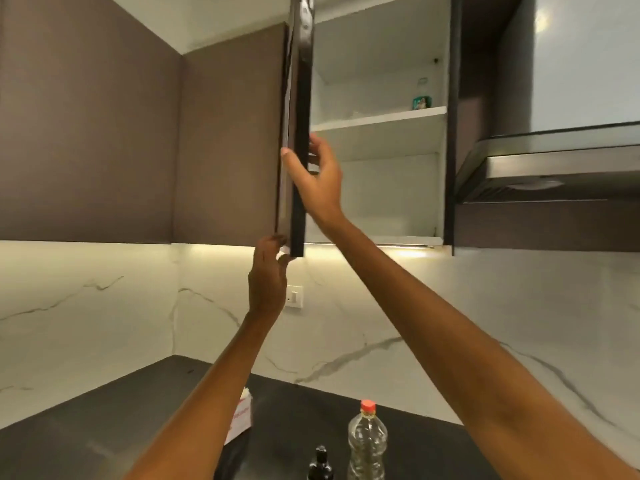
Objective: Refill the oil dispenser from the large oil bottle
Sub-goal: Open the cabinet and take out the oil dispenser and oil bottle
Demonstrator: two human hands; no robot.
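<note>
both hands up at the cabinet door [297, 133], seen edge-on and swung out from the open cabinet [377, 133]. right hand [320, 176] pinching the door's edge, thumb on the near face and fingers behind: grip closed on the door. left hand [268, 275] lower, fingers curled round the door's bottom corner, grip likewise holding the door. cannot tell whether opening or closing.

far below both grips, on the dark counter [104, 427]: large oil bottle [367, 441], clear, red cap on, standing upright; just to its left the oil dispenser [320, 464], small and dark, top fitted, cut off by the frame edge. neither touched. white carton [240, 419] further left, partly hidden behind the left forearm. small green packet [420, 102] on the shelf above and right of the right grip.

progress, judged: bottle and dispenser set out together, nothing more. cap not yet off, dispenser not yet opened, no pouring begun. nearly the whole task left.
</note>
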